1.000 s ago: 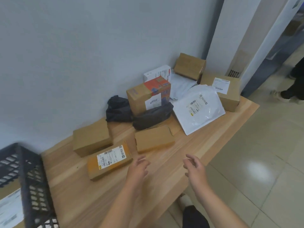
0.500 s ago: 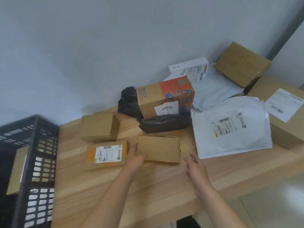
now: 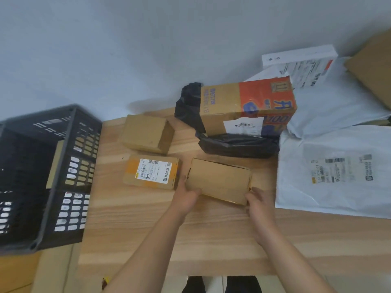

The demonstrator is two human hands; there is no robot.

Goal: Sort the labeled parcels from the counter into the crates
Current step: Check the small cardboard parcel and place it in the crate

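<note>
Head view: Both hands close on the plain box [image 3: 220, 179] on the counter [image 3: 190, 240], well to the right of the crate [image 3: 78, 170]. A second ago they hovered spread and empty; half a second ago only the left had reached the box. Now the left hand [image 3: 187, 196] grips the end facing the crate, thumb up that end and fingers tucked at the near edge, while the right hand [image 3: 259, 200] curls round the far near corner. That looks like a pick about to begin, though whether the box has left the wood cannot be told.

The box lies flat, its long axis across the counter and pointing towards the crate, the end away from the crate slightly nearer the person. Its top shows no label, so it may need turning to be sorted. The labelled box [image 3: 152, 173] sits between it and the crate, just beside it.
</note>
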